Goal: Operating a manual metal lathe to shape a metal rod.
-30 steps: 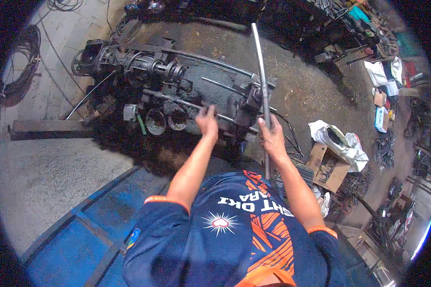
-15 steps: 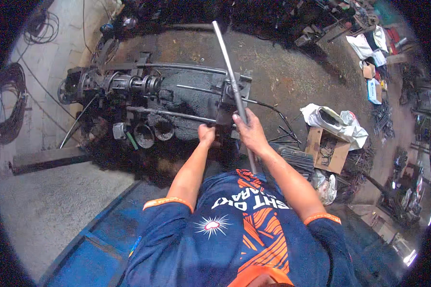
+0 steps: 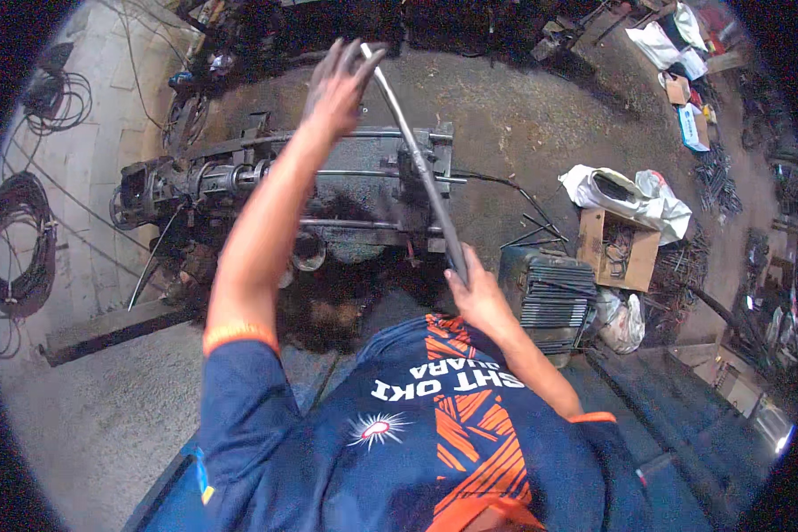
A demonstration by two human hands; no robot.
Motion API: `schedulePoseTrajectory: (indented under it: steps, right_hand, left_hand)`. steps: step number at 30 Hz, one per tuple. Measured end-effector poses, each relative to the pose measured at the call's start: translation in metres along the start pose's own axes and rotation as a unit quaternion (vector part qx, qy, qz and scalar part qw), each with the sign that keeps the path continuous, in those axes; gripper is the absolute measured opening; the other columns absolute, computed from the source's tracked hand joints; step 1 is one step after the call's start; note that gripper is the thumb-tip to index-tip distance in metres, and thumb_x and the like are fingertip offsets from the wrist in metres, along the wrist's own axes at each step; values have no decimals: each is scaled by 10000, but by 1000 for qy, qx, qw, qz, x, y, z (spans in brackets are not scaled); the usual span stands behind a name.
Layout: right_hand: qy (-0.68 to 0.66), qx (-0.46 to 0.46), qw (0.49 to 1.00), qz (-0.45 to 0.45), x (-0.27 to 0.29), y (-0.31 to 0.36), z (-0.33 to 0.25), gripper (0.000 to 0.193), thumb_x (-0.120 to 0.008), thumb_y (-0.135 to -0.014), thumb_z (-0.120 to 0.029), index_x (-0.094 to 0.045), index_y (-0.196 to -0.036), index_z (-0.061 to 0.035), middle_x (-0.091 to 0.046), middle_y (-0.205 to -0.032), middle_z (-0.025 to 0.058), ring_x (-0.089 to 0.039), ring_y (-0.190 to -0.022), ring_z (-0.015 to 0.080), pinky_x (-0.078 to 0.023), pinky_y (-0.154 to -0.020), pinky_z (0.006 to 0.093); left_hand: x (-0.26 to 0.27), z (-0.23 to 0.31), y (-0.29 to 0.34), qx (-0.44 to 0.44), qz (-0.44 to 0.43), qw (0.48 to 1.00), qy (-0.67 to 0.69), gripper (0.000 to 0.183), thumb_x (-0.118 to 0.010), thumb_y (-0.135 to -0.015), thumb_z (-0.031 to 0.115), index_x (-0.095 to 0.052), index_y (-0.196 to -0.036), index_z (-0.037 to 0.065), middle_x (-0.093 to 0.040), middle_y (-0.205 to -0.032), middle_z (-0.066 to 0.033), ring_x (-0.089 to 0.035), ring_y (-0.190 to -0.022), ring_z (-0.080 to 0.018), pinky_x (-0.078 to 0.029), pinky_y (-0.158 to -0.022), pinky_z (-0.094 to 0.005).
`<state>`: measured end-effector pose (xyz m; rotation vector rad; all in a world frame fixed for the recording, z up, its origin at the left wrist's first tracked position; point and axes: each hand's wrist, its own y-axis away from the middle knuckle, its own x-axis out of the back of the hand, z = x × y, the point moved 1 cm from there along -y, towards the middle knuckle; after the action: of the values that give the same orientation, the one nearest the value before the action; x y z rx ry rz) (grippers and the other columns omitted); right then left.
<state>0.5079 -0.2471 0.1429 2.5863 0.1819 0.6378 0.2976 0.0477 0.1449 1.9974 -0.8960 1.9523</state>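
Observation:
A long, straight metal rod [image 3: 417, 160] slants across the view, its bright far end up and to the left, its darker near end by my body. My right hand [image 3: 477, 291] is closed around the near end. My left hand [image 3: 335, 93] is stretched far forward at the bright tip, fingers extended and slightly blurred; whether they touch the rod I cannot tell. Beneath the rod lies a dark, greasy machine [image 3: 341, 191] with a round chuck-like head [image 3: 226, 176] at its left and parallel bars. The rod passes above the machine's block [image 3: 408, 186] at its right end.
Right of me stands a ribbed motor-like housing [image 3: 545, 293]. Beyond it are an open cardboard box [image 3: 614, 253] of small metal pieces and a white sack [image 3: 625, 199]. Coiled cable [image 3: 18, 244] hangs on the left wall. A steel beam [image 3: 120, 332] lies at the lower left.
My left hand has left the machine's near side and reached up to the rod's far tip. The rod has tilted further left, and my right hand is lower, nearer my body.

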Motion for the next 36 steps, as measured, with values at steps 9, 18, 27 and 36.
schedulePoseTrajectory:
  steps: [9,18,27,36]
  right_hand:
    - [246,-51,955,158,-8,1,-11,423,-596,-759,-155,-516,-1168,-82,-625,-763,241,-621,-751,428,-495,-681,524]
    - [292,17,931,218,-15,3,10,437,-585,-712,-94,-543,-1147,-80,-639,-800,212,-622,-715,408,-502,-652,504]
    - [332,9,909,251,-17,4,2,326,-586,-736,-119,-565,-1061,-96,-642,-806,185,-635,-680,383,-510,-606,503]
    - [247,17,956,155,-17,-5,-21,210,-569,-849,-181,-538,-990,-28,-613,-727,247,-597,-727,448,-473,-634,524]
  left_hand:
    - [-64,-14,-94,-180,-258,947,-65,216,-622,-709,328,-700,-743,130,-680,-869,-105,-628,-912,-256,-475,-819,-404]
    - [-110,-20,-107,-224,-224,947,-46,136,-549,-748,173,-673,-776,125,-667,-848,-102,-647,-843,-265,-516,-713,-396]
    - [-125,-20,-106,-314,-184,930,-55,109,-601,-677,164,-666,-606,114,-656,-664,-112,-664,-662,-266,-522,-603,-400]
    - [-30,30,28,32,-49,979,197,438,-652,-701,104,-580,-1128,171,-460,-1343,-41,-296,-1337,-300,-235,-1089,-480]
